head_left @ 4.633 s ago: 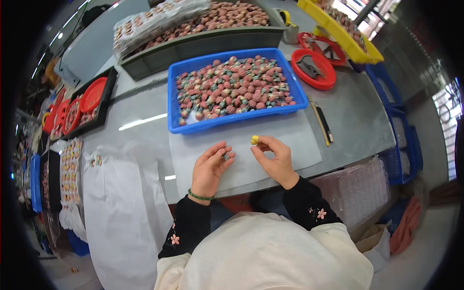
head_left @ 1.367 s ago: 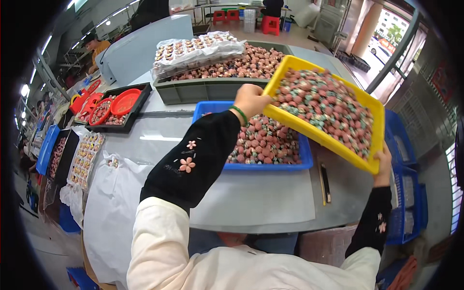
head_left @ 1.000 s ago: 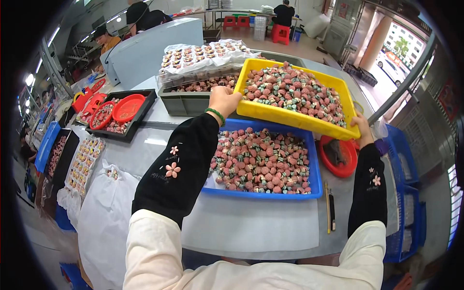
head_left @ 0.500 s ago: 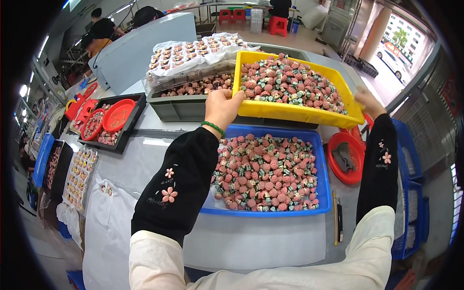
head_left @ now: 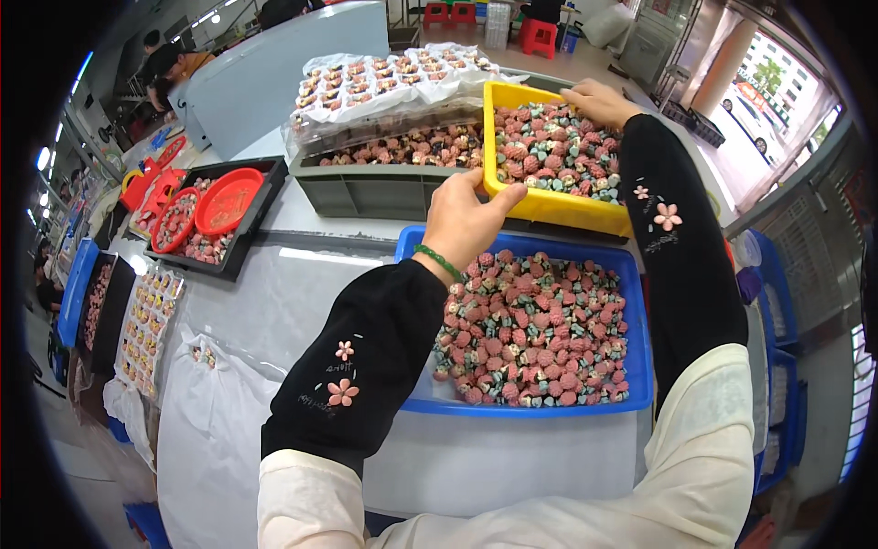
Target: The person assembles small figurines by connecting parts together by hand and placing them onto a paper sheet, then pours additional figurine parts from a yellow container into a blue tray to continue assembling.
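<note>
A yellow plastic tray (head_left: 558,203) full of small pink, green and cream figure-like pieces (head_left: 549,151) rests tilted across the grey crate at the back. My left hand (head_left: 466,218), with a green bead bracelet, grips its near left corner, thumb along the rim. At the far rim my right hand (head_left: 599,102) has its fingers bent over the edge; its thumb is hidden. The right forearm covers the tray's right end. Nearer to me lies a blue tray (head_left: 540,408) with many of the same pieces (head_left: 540,329).
A grey crate (head_left: 366,192) holds darker pieces, with a white-lined tray (head_left: 393,87) of pieces above it. To the left lie a black tray (head_left: 240,242) with red round sieves (head_left: 229,201) and a white cloth (head_left: 210,439). Blue crates (head_left: 777,384) stand at the right.
My right hand has moved from the yellow tray's right end to its far rim. The tray sits slightly further right, my left hand still at its left corner. The view has shifted a little.
</note>
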Demonstrator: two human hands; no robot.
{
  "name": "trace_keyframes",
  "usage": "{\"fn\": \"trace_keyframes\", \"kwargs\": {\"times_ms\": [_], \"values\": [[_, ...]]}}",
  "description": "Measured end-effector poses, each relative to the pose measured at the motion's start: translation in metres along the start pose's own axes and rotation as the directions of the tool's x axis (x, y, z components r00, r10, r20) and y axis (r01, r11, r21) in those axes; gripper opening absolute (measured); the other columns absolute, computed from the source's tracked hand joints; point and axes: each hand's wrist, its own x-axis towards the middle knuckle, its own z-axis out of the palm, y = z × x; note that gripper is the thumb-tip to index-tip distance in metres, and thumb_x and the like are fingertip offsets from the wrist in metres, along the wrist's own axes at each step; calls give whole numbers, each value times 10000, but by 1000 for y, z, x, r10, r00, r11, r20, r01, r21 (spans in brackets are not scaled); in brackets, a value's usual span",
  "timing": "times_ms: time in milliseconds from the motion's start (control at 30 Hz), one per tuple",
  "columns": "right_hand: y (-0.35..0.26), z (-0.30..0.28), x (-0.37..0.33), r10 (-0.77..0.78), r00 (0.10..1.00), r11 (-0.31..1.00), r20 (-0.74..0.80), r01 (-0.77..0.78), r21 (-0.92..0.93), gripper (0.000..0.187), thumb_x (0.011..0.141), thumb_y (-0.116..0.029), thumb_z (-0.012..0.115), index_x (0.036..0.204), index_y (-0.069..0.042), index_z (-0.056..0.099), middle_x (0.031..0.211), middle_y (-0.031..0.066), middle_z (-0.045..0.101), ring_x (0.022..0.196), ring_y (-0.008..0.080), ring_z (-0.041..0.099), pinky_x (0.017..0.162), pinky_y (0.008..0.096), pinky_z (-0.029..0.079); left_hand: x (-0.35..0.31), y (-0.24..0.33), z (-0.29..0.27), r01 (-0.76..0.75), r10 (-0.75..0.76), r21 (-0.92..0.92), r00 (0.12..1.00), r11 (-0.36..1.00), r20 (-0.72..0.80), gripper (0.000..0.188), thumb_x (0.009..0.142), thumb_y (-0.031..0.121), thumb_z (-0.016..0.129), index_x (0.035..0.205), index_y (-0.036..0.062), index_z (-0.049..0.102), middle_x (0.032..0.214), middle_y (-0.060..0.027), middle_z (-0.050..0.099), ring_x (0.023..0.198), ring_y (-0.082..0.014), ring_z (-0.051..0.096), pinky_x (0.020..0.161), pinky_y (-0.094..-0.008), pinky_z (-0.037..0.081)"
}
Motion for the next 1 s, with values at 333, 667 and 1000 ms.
{"fn": "trace_keyframes", "kwargs": {"times_ms": [333, 667, 1000], "values": [[101, -8, -100, 158, 977, 933, -144, -100, 346, 379, 852, -369, 427, 1018, -56, 563, 894, 41, 568, 791, 129, 520, 699, 255, 426, 0, 4, -1, 51, -50, 18, 998, 999, -40, 399, 721, 377, 642, 846, -1, 645, 693, -140, 610, 667, -252, 602, 629, -337, 451], [76, -36, -152, -64, 960, 998, -274, 54, -43, 415, 860, -329, 506, 1195, -85, 479, 1032, 163, 575, 977, 247, 551, 818, 305, 433, 9, -21, -2, 57, 2, 327, 984, 943, -177, 559, 750, 438, 617, 1029, -42, 557, 788, -87, 627, 656, -151, 572, 579, -262, 449], [-68, 5, -386, -374, 927, 925, -31, 375, 56, 317, 759, -62, 598, 1069, -16, 547, 998, 137, 588, 932, 266, 565, 813, 331, 438, -140, 97, -85, 351, -249, -299, 911, 888, 329, 271, 848, 226, 509, 1041, 49, 580, 790, 20, 535, 657, -38, 440, 602, -173, 375]]}}
